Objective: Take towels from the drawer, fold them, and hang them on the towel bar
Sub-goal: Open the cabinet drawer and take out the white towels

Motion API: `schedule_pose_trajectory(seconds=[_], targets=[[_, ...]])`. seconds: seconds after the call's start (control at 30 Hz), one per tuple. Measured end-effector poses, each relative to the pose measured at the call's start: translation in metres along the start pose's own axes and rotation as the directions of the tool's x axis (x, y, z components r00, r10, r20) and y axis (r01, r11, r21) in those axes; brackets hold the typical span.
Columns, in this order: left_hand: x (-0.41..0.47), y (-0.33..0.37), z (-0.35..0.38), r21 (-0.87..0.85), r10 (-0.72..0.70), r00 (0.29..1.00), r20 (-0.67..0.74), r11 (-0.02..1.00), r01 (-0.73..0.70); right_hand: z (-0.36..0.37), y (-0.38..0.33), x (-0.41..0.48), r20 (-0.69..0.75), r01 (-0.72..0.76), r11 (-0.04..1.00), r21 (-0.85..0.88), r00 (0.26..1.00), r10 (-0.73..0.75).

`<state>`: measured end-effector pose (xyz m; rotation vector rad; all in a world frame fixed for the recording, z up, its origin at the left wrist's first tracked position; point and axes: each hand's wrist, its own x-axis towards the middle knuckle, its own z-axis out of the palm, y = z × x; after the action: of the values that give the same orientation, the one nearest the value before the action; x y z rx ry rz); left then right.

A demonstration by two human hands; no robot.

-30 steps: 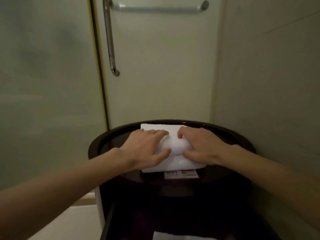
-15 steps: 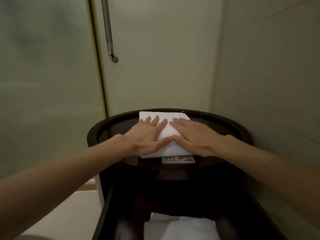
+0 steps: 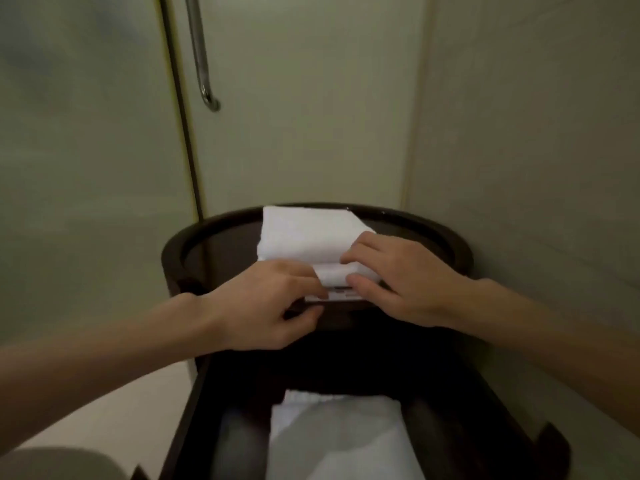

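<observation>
Folded towel (image 3: 311, 233) lies on the round dark tabletop (image 3: 450, 244), its far edge reaching the raised rim. Both hands work its near edge: right hand (image 3: 401, 282) has fingers curled over the rolled fold, thumb beneath; left hand (image 3: 266, 306) has fingers curled, pinching the near left corner. A printed card (image 3: 341, 294) pokes out under that edge. Bare tabletop shows on either side, with the wall (image 3: 536, 133) close on the right. Below, the open drawer (image 3: 194, 410) holds a second towel (image 3: 332, 438).

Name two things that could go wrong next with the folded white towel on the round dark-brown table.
The left hand and right hand pinch only the near edge of the folded white towel; lifted so, its layers might fall open. A small white card lies under that edge and could slide off the round dark-brown table into the open drawer.
</observation>
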<state>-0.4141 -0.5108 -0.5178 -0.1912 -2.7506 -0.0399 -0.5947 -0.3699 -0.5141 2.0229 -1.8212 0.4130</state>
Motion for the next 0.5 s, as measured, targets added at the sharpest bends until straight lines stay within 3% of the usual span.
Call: schedule_pose_trajectory(seconds=[0.1, 0.3, 0.5], targets=[[-0.020, 0.028, 0.024, -0.151, 0.060, 0.991, 0.123, 0.988, -0.041, 0.004, -0.014, -0.018, 0.095, 0.032, 0.999, 0.006, 0.995, -0.033], [-0.042, 0.054, 0.075, -0.159, 0.077, 0.885, 0.459, 0.987, -0.004, 0.016, -0.037, -0.040, 0.245, 0.073, 0.997, -0.014, 0.967, -0.068], [-0.046, 0.066, 0.091, -0.118, 0.088, 0.814, 0.574, 0.993, -0.024, 0.032, -0.050, -0.058, 0.359, 0.132, 0.991, 0.016, 0.924, -0.128]])
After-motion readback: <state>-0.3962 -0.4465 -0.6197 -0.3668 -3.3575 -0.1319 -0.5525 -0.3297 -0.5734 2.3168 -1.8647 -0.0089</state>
